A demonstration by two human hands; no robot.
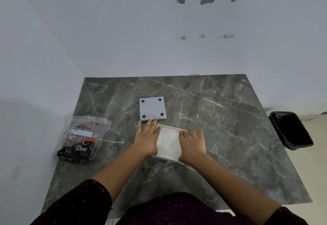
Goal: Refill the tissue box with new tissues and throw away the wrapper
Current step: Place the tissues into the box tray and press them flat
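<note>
A white square tissue box (169, 142) lies open side up on the dark marble table (221, 118), with white tissues filling it. My left hand (147, 136) rests flat against the box's left side, fingers spread. On the box's right edge lies my right hand (192, 144), fingers over the rim and tissues. The box's grey base plate (152, 108), with round black feet at its corners, lies upside down just behind the box. A crumpled clear and black plastic wrapper (82, 139) marked "Dove" sits at the table's left edge.
A bin (291, 130) lined with a black bag stands on the floor to the right of the table. A white wall runs behind and to the left of the table.
</note>
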